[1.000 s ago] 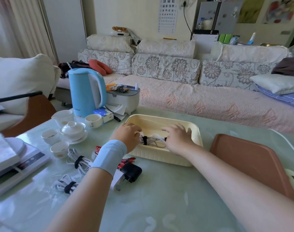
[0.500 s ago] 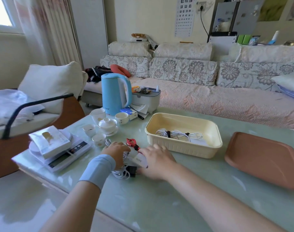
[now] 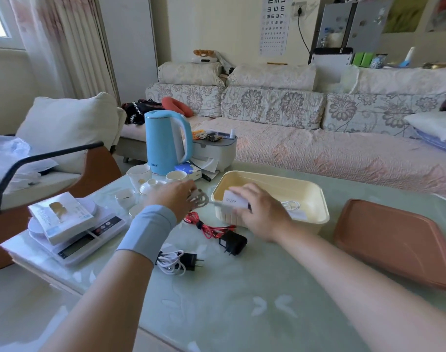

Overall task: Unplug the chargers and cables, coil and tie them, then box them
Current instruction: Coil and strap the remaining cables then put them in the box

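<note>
My right hand (image 3: 261, 212) grips a white charger block (image 3: 234, 200) at the near left rim of the cream box (image 3: 316, 191). My left hand (image 3: 174, 196) holds that charger's coiled white cable (image 3: 199, 199), lifted just left of the box. A white coiled cable (image 3: 291, 205) lies inside the box. On the table lie a tied red cable (image 3: 208, 227) joined to a black charger (image 3: 232, 243), and a white coiled cable (image 3: 170, 261) with a black plug (image 3: 191, 260).
A brown lid (image 3: 397, 240) lies right of the box. A blue kettle (image 3: 166, 142), white tea cups (image 3: 150, 185) and a grey tissue box (image 3: 215, 151) stand behind. A kitchen scale (image 3: 77, 235) with a tissue pack sits at the left table edge.
Both hands have lifted the white charger and its coiled cable off the table and carried them up and right to the box's rim. The red cable and black charger stay on the table.
</note>
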`<act>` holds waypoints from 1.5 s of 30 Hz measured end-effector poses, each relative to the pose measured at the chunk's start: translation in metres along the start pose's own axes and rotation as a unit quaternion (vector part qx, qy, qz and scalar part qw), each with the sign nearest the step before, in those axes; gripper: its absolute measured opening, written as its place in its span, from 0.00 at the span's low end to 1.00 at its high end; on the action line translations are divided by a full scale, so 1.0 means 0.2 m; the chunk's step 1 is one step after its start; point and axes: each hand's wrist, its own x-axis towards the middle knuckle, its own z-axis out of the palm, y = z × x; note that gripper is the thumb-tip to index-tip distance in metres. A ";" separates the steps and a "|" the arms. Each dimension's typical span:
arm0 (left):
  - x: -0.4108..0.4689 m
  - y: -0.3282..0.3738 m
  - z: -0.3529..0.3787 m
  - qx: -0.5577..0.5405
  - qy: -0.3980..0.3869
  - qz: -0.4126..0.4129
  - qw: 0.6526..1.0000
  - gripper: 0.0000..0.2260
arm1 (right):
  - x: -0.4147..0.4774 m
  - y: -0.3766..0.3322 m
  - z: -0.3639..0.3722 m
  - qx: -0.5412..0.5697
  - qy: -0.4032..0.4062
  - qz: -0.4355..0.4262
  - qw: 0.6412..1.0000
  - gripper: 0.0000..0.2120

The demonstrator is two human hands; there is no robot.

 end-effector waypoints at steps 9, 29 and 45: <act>0.37 0.37 0.09 -0.097 0.096 0.049 0.989 0.07 | 0.10 0.41 -0.23 -0.001 0.059 0.051 0.997 0.19; 0.59 0.64 0.47 -0.116 -0.111 0.032 0.986 0.16 | 0.23 0.86 -0.12 -0.177 -0.080 0.205 0.959 0.22; 0.06 0.22 0.07 -0.092 -0.099 0.049 0.990 0.15 | -0.06 -0.11 0.02 0.022 -0.164 0.042 0.985 0.16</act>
